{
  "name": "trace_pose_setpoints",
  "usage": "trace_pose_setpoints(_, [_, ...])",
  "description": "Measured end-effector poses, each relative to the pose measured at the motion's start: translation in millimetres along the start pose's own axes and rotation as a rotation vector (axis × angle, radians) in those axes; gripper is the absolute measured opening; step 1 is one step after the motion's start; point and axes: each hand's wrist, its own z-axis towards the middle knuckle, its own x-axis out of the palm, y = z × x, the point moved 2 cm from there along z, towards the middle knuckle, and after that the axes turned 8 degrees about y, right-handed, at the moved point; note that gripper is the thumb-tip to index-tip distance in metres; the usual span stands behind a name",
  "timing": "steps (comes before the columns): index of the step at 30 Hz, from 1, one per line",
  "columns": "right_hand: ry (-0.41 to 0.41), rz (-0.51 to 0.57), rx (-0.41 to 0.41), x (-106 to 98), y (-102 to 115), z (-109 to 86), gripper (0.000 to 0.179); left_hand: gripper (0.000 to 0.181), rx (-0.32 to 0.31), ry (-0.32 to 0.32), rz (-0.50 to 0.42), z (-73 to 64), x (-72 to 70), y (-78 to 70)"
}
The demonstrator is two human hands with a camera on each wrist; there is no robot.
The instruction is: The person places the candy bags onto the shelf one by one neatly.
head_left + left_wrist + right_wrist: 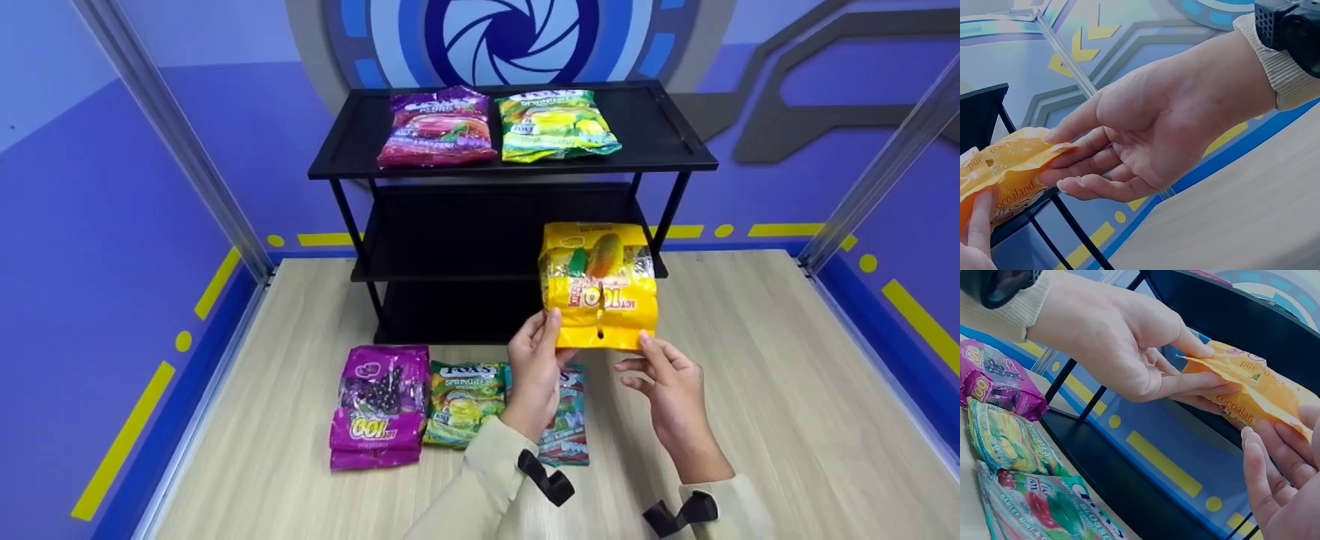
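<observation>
Both hands hold a yellow candy bag [598,281] with a mango picture by its near edge, in front of the middle shelf's right side. My left hand [534,379] pinches the near left corner, thumb on top and fingers beneath. At the near right corner, my right hand [673,382] pinches the bag between thumb and fingers; the left wrist view shows its palm side. "Cocoaland" print shows on the bag's near end in the right wrist view. Below lie a purple candy bag [379,409], a green Fox's bag [465,405] and a teal Fox's bag [1044,506], partly hidden by my left arm in the head view.
A black three-tier shelf [465,225] stands against the back wall. On its top tier lie a purple-red Fox's bag [439,127] and a yellow-green Fox's bag [556,126]. Blue-purple walls [97,225] enclose the wood-look tabletop [757,375] on three sides.
</observation>
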Motion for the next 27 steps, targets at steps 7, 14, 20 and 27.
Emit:
trace_pose_setpoints(7, [0.034, 0.048, 0.014, 6, 5, 10.6, 0.029, 0.045, -0.020, -0.042, -0.004, 9.1, -1.8, -2.5])
trace_pose_setpoints(14, [0.009, 0.103, 0.021, 9, 7, 15.6, 0.032, 0.046, -0.039, -0.013, -0.002, 9.1, -3.1, -3.3])
trace_pose_setpoints(20, [-0.032, 0.133, 0.010, 12, 7, 17.2, 0.044, 0.048, -0.029, 0.000, 0.044, -1.6, -3.1, -1.5])
trace_pose_setpoints(27, [-0.049, 0.169, -0.016, 17, 12, 20.4, 0.043, 0.052, 0.075, -0.040, 0.093, -15.7, -3.8, 1.6])
